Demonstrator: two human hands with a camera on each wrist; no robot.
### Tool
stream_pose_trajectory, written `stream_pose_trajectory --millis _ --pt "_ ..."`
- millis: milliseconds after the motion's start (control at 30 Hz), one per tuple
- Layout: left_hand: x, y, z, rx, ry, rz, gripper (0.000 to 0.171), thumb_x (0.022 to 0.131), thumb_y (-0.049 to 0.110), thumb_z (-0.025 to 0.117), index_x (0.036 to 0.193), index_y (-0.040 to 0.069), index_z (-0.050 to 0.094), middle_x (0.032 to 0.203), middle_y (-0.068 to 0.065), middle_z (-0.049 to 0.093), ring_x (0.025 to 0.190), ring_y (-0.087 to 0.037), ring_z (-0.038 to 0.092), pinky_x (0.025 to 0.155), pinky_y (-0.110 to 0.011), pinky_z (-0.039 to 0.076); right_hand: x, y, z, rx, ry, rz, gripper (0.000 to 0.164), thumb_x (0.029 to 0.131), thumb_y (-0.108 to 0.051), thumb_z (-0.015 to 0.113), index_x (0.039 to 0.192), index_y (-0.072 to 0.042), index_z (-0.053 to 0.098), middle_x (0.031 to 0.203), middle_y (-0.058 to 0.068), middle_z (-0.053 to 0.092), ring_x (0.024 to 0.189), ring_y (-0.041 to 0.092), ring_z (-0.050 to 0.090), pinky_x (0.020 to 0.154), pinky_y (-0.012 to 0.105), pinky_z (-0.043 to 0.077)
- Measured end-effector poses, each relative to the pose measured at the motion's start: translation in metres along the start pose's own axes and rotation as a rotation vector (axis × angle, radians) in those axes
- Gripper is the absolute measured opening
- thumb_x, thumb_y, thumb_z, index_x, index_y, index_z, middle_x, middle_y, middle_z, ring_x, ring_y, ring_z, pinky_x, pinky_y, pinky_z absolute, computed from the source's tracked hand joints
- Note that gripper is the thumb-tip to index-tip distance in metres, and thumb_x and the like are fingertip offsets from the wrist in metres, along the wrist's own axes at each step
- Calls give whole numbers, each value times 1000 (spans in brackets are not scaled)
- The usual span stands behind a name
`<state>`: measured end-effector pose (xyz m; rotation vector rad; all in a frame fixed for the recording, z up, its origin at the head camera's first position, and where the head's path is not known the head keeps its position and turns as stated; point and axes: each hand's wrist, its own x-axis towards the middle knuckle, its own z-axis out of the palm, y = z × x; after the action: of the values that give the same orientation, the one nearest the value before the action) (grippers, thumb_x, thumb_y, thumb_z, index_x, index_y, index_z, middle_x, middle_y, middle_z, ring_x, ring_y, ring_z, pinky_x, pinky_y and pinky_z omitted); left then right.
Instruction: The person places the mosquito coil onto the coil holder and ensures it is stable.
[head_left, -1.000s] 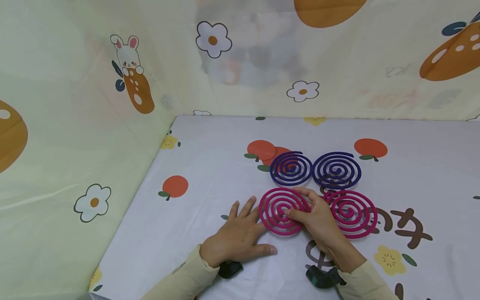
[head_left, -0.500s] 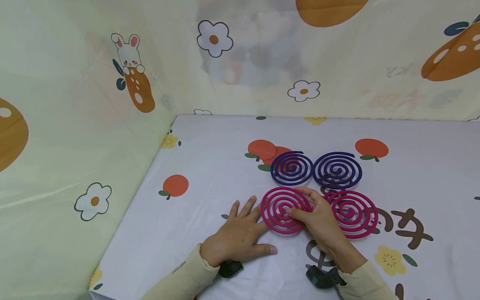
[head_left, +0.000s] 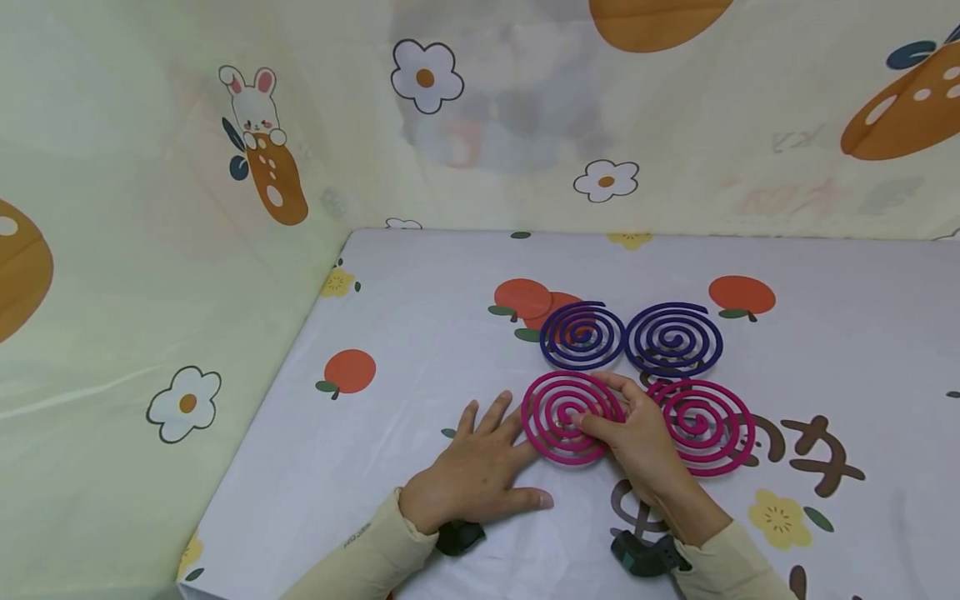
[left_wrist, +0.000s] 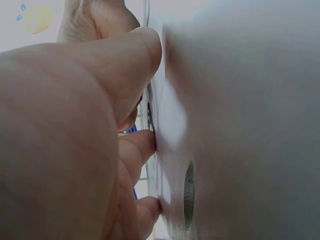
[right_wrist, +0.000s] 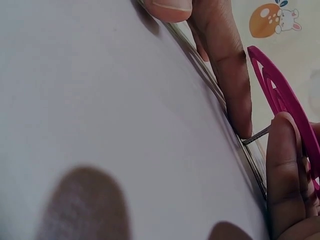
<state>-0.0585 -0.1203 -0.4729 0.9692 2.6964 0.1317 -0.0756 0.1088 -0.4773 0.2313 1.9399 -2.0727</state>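
Observation:
A pink mosquito coil (head_left: 568,413) is pinched between thumb and fingers of my right hand (head_left: 637,437), thumb near its centre. In the right wrist view the coil stands tilted, clear of the cloth. Below it rises a thin metal prong (right_wrist: 257,135). My left hand (head_left: 480,475) lies palm down, fingers spread straight on the cloth. One left fingertip reaches under the coil, right at the prong's foot. A second pink coil (head_left: 696,423) lies flat beside my right wrist. Behind lie two dark blue coils (head_left: 580,335), edge to edge.
A white printed cloth (head_left: 420,300) covers the table, with fruit, flowers and brown lettering on it. Pale printed curtains (head_left: 495,200) hang behind the table and along its left side. Black wrist cameras (head_left: 645,554) sit under both wrists.
The pink coil in my right hand has shifted slightly away from me and to the right. My left hand stays where it was, and the other coils have not moved.

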Motion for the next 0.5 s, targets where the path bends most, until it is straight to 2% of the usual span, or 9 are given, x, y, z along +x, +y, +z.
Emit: stream_pose_trajectory --millis 500 --pt "-1 -1 2 2 9 9 81 96 75 50 164 37 32 173 -4 22 160 -40 11 119 -73 19 1 -1 2 1 26 11 69 96 -1 72 155 -4 37 151 21 53 113 6 67 91 22 57"
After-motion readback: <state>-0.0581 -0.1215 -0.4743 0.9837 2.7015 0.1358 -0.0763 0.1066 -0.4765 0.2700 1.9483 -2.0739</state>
